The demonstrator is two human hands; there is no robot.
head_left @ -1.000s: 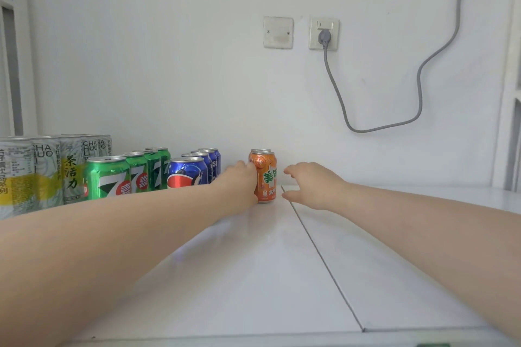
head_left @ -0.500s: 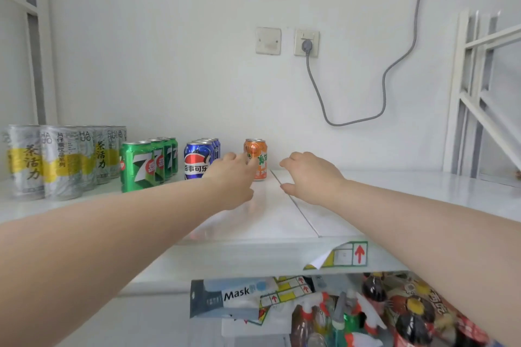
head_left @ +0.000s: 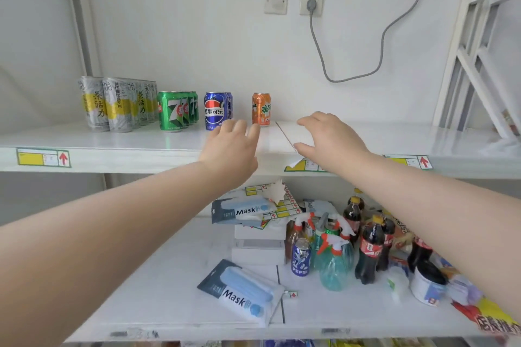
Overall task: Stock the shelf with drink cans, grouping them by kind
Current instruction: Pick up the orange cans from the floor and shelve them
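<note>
Left hand (head_left: pixel 229 146) and right hand (head_left: pixel 328 138) hover open, empty, above the shelf (head_left: pixel 112 146): 7UP cans (head_left: pixel 170 111), Pepsi cans (head_left: pixel 214 111), one orange can (head_left: pixel 261 108).

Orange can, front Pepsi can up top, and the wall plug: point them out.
Orange can (head_left: pixel 261 109): head view, label middle.
Front Pepsi can (head_left: pixel 214 111): head view, front logo.
Plug (head_left: pixel 311 3): head view, grey body.

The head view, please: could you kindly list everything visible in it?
tea cans: several, silver-yellow, upper shelf, leftmost
7 Up cans: row, green, next rightward
Pepsi cans: at least two, blue, next
orange can: one, orange, rightmost
mask packs: at least two, blue-white, lower shelf
spray bottles: several, teal, lower shelf
loose Pepsi can: one, blue, beside them
cola bottles: several, dark, lower shelf right
left hand: one, empty, over upper shelf edge
right hand: one, empty, beside it
</note>
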